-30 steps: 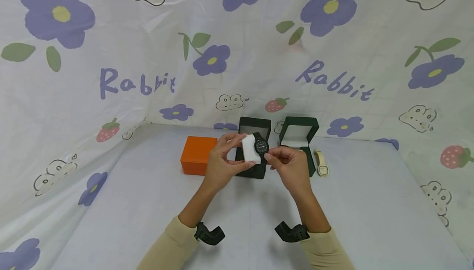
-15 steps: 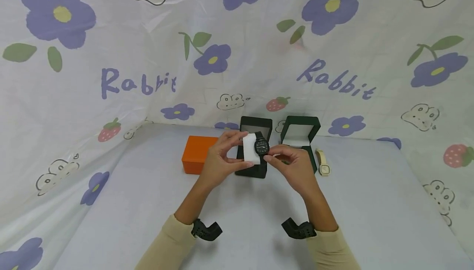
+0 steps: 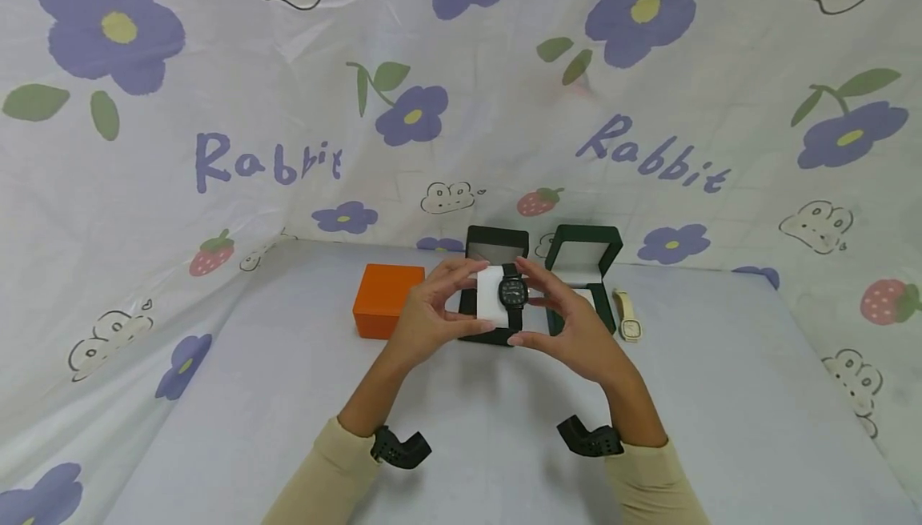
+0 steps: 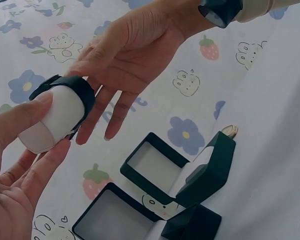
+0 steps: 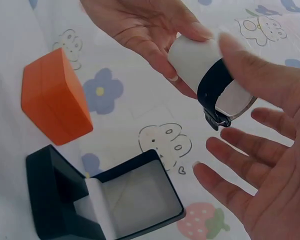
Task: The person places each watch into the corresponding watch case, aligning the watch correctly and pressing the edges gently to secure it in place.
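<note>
In the head view my left hand (image 3: 425, 317) holds a white watch cushion (image 3: 489, 298) by its left end, thumb below and fingers above. A black wristwatch (image 3: 513, 293) with a square-cornered dark dial is wrapped round the cushion, dial facing the head camera. My right hand (image 3: 579, 333) is at the watch's right side, index finger at the top of the strap and thumb at the bottom. Its other fingers are spread and fairly straight in the right wrist view. There the buckle (image 5: 217, 119) shows on the black strap (image 5: 215, 82). Both hands are raised over the open boxes.
Behind the hands stand an open black box (image 3: 497, 238) and an open dark green box (image 3: 612, 246). A closed orange box (image 3: 378, 321) sits to the left. A gold watch (image 3: 629, 326) lies on the white tabletop (image 3: 324, 397) at right. Patterned cloth (image 3: 504, 133) hangs behind.
My right hand's pinch at the watch's side has widened, with index finger and thumb now at top and bottom. The watch sits more upright and slightly lower; my left hand still holds the cushion.
</note>
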`<action>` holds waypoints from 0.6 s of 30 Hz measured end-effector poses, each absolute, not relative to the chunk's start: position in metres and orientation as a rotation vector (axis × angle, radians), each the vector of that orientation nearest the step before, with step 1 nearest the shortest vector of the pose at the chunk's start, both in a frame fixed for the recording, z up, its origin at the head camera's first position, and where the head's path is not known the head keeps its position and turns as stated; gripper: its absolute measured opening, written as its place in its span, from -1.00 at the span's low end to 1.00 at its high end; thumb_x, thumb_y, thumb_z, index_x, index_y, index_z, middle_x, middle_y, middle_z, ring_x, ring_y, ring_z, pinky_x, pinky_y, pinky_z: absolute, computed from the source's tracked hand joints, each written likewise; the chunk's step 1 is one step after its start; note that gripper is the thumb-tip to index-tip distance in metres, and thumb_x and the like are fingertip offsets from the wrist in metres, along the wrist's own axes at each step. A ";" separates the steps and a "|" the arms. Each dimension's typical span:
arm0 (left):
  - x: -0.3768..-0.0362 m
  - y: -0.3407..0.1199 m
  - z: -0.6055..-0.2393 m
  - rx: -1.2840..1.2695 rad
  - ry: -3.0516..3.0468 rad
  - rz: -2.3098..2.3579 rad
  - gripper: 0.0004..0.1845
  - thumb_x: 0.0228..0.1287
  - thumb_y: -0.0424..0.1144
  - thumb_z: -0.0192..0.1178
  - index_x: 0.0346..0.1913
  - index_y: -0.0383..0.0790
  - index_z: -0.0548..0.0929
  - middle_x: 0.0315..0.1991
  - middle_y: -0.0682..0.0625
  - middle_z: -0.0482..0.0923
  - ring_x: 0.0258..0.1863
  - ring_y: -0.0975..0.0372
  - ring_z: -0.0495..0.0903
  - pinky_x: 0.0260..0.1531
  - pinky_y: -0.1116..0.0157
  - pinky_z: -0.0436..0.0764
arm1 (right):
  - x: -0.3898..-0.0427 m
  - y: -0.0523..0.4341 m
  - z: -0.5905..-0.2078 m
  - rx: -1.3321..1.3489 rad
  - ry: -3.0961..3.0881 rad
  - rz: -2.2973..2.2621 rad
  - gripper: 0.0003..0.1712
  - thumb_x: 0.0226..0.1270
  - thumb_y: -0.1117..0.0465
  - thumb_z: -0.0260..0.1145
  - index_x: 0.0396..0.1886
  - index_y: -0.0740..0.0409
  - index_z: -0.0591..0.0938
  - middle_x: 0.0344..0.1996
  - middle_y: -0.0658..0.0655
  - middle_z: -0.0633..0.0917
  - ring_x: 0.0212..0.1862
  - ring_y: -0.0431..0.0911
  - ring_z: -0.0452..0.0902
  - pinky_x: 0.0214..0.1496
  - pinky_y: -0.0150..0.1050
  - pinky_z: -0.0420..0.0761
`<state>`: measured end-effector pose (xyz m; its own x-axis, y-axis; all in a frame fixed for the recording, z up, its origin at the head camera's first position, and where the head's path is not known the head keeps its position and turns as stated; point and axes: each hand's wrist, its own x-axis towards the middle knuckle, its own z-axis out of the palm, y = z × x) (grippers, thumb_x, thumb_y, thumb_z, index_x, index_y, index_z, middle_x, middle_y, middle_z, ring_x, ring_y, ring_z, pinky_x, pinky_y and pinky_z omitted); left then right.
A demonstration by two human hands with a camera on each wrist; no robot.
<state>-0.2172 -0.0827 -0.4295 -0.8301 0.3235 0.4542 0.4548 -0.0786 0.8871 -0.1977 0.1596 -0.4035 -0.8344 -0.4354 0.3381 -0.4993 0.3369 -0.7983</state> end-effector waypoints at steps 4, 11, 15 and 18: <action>-0.217 -0.083 -0.430 -0.897 -2.085 -2.058 -0.23 0.03 -0.47 0.55 0.37 -0.17 0.55 0.30 -0.01 0.42 0.21 -0.04 0.54 -0.20 0.11 0.77 | -0.196 0.160 -0.404 0.889 -2.520 1.551 0.12 0.13 0.22 0.61 0.61 -0.16 0.20 0.54 -0.05 0.28 0.48 0.00 0.28 0.40 0.03 0.47; -0.216 -0.084 -0.429 -0.915 -2.121 -2.059 -0.23 0.04 -0.44 0.55 0.38 -0.18 0.55 0.28 0.00 0.43 0.23 -0.08 0.54 -0.20 0.10 0.77 | -0.195 0.162 -0.403 0.898 -2.540 1.542 0.15 0.08 0.21 0.63 0.61 -0.19 0.20 0.53 0.03 0.31 0.51 0.01 0.25 0.41 -0.01 0.46; -0.216 -0.084 -0.428 -0.916 -2.127 -2.061 -0.23 0.04 -0.45 0.55 0.39 -0.18 0.54 0.28 0.01 0.43 0.23 -0.07 0.55 -0.20 0.10 0.77 | -0.195 0.162 -0.401 0.898 -2.550 1.521 0.14 0.08 0.21 0.63 0.61 -0.20 0.22 0.50 0.06 0.36 0.48 0.02 0.29 0.40 -0.02 0.47; -0.216 -0.084 -0.427 -0.909 -2.134 -2.066 -0.22 0.03 -0.46 0.55 0.39 -0.17 0.54 0.28 0.00 0.43 0.23 -0.07 0.55 -0.19 0.11 0.77 | -0.195 0.162 -0.400 0.899 -2.549 1.515 0.14 0.07 0.22 0.64 0.60 -0.18 0.23 0.48 0.08 0.39 0.46 0.03 0.33 0.39 -0.01 0.49</action>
